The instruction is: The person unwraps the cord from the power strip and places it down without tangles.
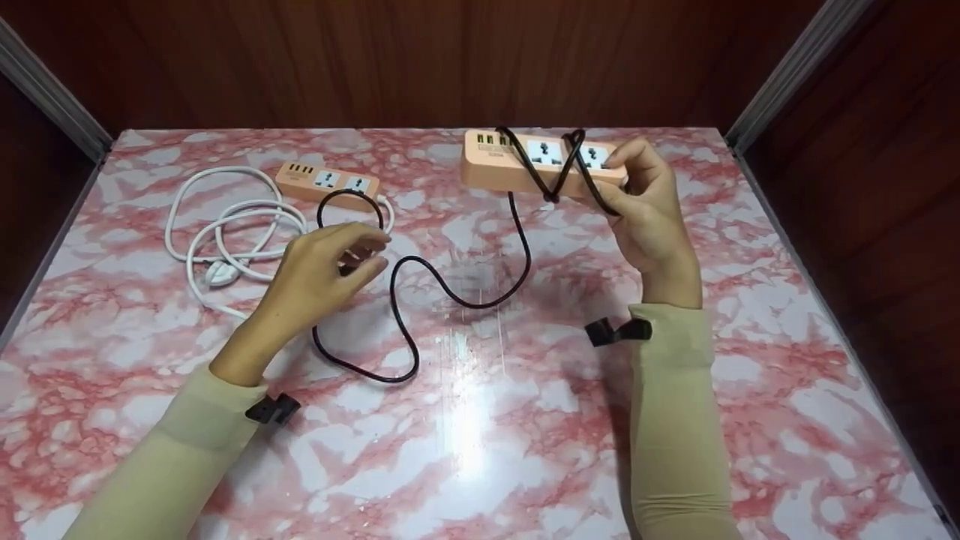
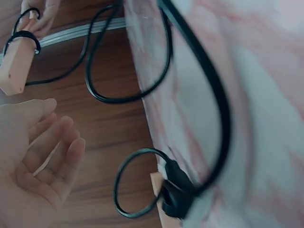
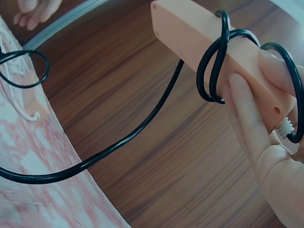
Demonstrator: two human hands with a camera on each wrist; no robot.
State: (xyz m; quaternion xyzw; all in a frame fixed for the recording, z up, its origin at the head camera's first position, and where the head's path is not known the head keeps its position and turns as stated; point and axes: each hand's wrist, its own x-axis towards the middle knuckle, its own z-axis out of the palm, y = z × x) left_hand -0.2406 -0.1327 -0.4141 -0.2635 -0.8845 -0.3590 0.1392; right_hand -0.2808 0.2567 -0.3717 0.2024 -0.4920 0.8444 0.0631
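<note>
My right hand (image 1: 652,206) grips one end of an orange power strip (image 1: 495,171), raised over the back of the table. Its black cord (image 1: 525,247) is wound loosely in loops around the strip, and the rest trails down in curves to the left. In the right wrist view, fingers and thumb hold the strip (image 3: 190,28) from opposite sides near its cord end. My left hand (image 1: 319,274) hovers by the cord's far part, fingers loosely bent with nothing between them. The left wrist view shows the black plug (image 2: 178,197) beneath a cord loop.
A second orange power strip (image 1: 300,187) lies at the back left, beside its loosely coiled white cord (image 1: 191,255) and white plug (image 1: 222,273). The red-and-white marbled table (image 1: 540,450) is bordered by dark wood panels (image 1: 375,67) at the back and sides.
</note>
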